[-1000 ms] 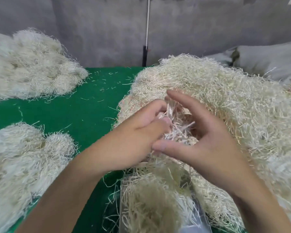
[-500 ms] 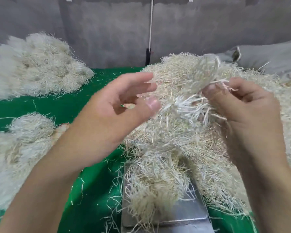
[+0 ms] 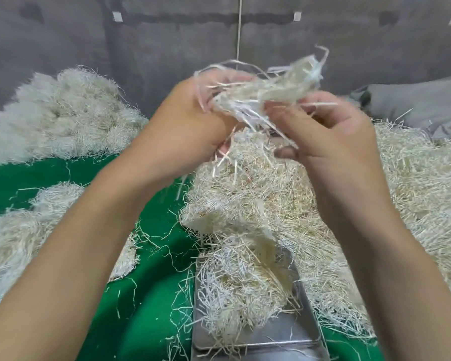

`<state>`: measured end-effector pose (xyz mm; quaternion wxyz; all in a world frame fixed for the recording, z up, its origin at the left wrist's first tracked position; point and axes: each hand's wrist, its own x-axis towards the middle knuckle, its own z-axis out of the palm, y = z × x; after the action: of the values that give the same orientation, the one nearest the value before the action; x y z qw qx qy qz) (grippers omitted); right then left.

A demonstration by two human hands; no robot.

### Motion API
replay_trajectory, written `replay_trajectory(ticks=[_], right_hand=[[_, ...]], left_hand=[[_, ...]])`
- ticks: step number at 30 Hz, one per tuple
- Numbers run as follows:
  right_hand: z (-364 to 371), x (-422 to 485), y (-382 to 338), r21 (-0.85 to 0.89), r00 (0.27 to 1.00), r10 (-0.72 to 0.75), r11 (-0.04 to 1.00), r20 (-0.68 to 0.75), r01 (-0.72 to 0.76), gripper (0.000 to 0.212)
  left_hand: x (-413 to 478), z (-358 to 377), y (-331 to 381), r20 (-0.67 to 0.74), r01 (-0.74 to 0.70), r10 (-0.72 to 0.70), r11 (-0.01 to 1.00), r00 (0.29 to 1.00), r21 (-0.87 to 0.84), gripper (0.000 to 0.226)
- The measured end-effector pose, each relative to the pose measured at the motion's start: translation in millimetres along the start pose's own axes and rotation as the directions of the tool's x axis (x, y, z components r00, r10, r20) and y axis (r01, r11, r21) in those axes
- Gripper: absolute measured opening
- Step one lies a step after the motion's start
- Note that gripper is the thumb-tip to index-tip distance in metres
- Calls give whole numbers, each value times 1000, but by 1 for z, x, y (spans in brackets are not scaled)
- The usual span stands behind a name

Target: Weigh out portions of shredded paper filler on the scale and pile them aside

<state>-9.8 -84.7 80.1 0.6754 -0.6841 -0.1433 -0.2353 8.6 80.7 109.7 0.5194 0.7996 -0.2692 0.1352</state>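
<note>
Nothing legible: no text or numbers show on the scale (image 3: 271, 332) or the grey wall (image 3: 167, 48)

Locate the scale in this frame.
Head view, bottom centre: the scale sits on the green table under a heap of shredded paper, big pile at its right, below the clump in the left hand and right hand.

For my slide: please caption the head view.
Left hand and right hand grip a shredded-paper tuft; the scale carries paper.

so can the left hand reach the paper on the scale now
Likely yes: nothing lies between the left hand and the heap on the scale tray, but it grips a tuft with the right hand.
</note>
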Motion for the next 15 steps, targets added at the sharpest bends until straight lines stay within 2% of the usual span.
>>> replay_trajectory(ticks=[2, 4, 9, 12, 14, 15], right_hand=[[-15, -8, 10, -13, 997, 80, 997, -2, -80, 24], [-31, -23, 22, -121, 990, 142, 982, -8, -142, 37], [-52, -73, 60, -478, 919, 384, 826, 86, -300, 38], [-56, -92, 80, -584, 871, 484, 731, 82, -352, 47], [-62, -98, 85, -565, 855, 517, 714, 27, -413, 48], [-65, -100, 84, -526, 850, 526, 722, -4, -449, 44]], left_hand=[[-9, -7, -1, 82, -3, 1, 999, 997, 33, 26], [-24, -11, -18, 242, 38, -61, 994, 968, 100, 16], [-57, -1, -83, 433, 191, -316, 932, 844, 309, 23], [-70, 7, -101, 450, 244, -406, 894, 795, 376, 26], [-74, 9, -106, 389, 294, -437, 879, 811, 374, 32], [-75, 10, -106, 326, 316, -430, 882, 842, 350, 37]])
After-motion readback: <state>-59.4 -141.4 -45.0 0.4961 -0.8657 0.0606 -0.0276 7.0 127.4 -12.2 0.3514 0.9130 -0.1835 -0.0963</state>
